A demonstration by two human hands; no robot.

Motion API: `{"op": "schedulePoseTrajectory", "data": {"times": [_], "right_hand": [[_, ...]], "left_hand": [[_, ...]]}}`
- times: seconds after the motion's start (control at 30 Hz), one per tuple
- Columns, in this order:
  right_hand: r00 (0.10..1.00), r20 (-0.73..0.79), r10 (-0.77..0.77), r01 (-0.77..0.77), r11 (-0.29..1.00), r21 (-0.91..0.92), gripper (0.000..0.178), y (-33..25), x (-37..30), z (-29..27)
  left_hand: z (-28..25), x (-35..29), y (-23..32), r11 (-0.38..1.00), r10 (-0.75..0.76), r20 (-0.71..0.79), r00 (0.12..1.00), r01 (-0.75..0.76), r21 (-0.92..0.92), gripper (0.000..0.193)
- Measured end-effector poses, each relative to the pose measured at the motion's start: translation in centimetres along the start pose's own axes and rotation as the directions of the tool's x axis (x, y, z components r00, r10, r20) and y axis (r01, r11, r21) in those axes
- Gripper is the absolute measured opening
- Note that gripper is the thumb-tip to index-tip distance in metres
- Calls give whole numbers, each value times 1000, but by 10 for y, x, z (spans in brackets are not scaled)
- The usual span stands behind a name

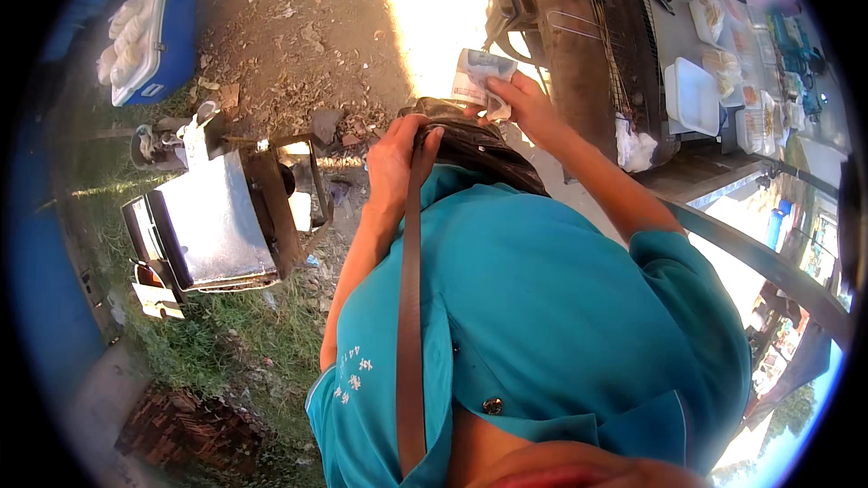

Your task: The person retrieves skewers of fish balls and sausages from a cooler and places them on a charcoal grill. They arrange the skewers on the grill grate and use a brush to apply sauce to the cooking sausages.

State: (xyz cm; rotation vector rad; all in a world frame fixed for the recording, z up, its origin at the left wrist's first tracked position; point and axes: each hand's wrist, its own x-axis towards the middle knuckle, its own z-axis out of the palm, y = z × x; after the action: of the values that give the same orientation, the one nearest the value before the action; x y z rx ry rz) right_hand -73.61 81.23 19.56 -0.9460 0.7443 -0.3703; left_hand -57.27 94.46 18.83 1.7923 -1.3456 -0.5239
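Note:
Against my front hangs a dark brown shoulder bag point(475, 146), its brown strap point(410, 325) running up over my teal shirt. My left hand point(393, 158) is closed at the bag's top edge, where the strap meets it. To the right and a little farther out, my right hand point(524, 104) pinches printed paper point(472, 74) that looks like folded banknotes. A thin pale piece hangs below those fingers. The paper is just above the bag's right part. The inside of the bag is hidden from view.
Left stands a metal-topped box stand point(212, 221). Farther left is a blue cooler point(172, 45) with white bags on its lid. On the right, a large brown grill-like case point(579, 54) adjoins a table with a white plastic tray point(693, 96) and several food packs.

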Motion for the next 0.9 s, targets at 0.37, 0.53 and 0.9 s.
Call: {"op": "schedulePoseTrajectory", "data": {"times": [0.37,0.53,0.9], "right_hand": [[994,106,18,51,791,-610,25,-24,132,-2],[973,-22,-229,167,769,-617,25,-24,230,-47],[940,-340,-41,-163,819,-551,26,-120,237,-100]], "left_hand": [[1,214,-58,995,54,196,979,-69,67,14],[6,315,-43,973,190,228,955,-214,82,14],[65,468,-16,817,560,591,581,-505,-279,25]]}}
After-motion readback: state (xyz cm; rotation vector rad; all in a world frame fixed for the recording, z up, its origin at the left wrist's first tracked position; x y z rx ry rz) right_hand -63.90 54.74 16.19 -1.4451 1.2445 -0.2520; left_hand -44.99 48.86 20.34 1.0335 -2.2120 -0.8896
